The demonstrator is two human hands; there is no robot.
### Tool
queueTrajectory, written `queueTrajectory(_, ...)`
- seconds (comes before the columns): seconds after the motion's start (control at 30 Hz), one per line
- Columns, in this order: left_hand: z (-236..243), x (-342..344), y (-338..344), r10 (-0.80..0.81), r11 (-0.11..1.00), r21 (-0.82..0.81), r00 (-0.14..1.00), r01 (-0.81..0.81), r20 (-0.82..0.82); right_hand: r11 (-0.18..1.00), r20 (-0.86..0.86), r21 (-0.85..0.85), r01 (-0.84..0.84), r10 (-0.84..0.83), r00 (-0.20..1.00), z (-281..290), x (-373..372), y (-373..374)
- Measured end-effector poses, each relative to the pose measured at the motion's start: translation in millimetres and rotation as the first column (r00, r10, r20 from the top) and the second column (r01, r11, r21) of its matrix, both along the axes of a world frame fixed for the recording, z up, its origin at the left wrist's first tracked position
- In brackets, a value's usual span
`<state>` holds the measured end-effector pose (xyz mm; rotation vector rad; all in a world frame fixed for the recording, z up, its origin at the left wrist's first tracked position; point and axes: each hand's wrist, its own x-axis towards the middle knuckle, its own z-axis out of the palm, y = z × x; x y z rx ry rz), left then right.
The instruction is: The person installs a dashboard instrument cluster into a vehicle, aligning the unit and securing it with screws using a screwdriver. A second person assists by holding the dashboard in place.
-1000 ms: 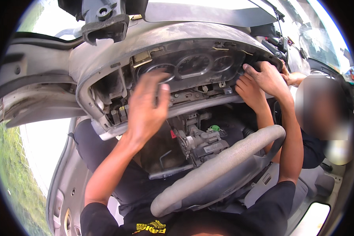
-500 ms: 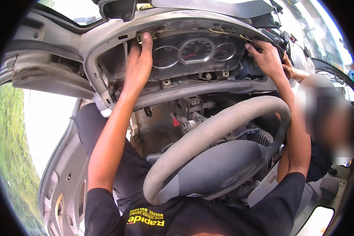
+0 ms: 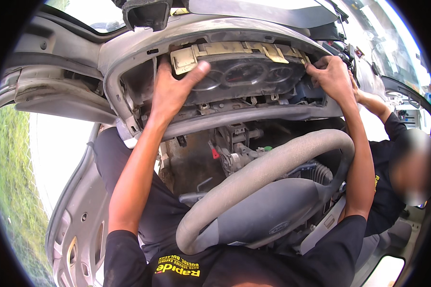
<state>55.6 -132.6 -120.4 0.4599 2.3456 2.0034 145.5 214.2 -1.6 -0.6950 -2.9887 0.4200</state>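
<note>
An instrument cluster (image 3: pixel 246 75) with round dials behind a dark clear cover sits tilted in the dashboard opening, its cream plastic top (image 3: pixel 227 48) showing. My left hand (image 3: pixel 175 91) grips its left end, the fingers partly hidden behind the end and the thumb stretched across the front. At the upper right corner my right hand (image 3: pixel 331 76) has its fingers bent and closed on the cluster's edge. Below lies the grey dashboard frame (image 3: pixel 254 114) with clips and metal brackets along the opening. What the hidden fingertips touch behind the cluster cannot be made out.
A grey steering wheel (image 3: pixel 268 158), loose from the dashboard, lies tilted between my arms. A co-worker (image 3: pixel 388 167) leans in at the right, one hand (image 3: pixel 361 93) near the dashboard's right end. The door panel (image 3: pixel 81 210) stands at my left. Pedal parts and brackets (image 3: pixel 234 148) show underneath.
The cluster has tipped toward me, baring its cream top. My left thumb has moved from its upper edge down over the front. The co-worker has shifted back to the right.
</note>
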Motion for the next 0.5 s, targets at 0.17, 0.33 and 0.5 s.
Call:
queueTrajectory(0.17, -10.0, -9.5, -3.8, -0.057, 0.998, -0.037, 0.996, 0.054, -0.066, 0.995, 0.023, 0.011, 0.1, -0.101, 0.995, -4.0, -6.7, -1.2)
queueTrajectory(0.33, -4.4, -9.1, -7.4, -0.043, 0.998, -0.053, 0.995, 0.038, -0.094, 0.908, 0.041, -0.39, 0.154, -0.15, 0.988, -25.7, -8.8, 6.9)
queueTrajectory(0.5, 2.4, -9.1, 0.8, -0.045, 0.998, -0.035, 0.998, 0.044, -0.032, 0.734, 0.055, -0.642, 0.222, -0.245, 0.968, -21.4, 8.3, 35.6)
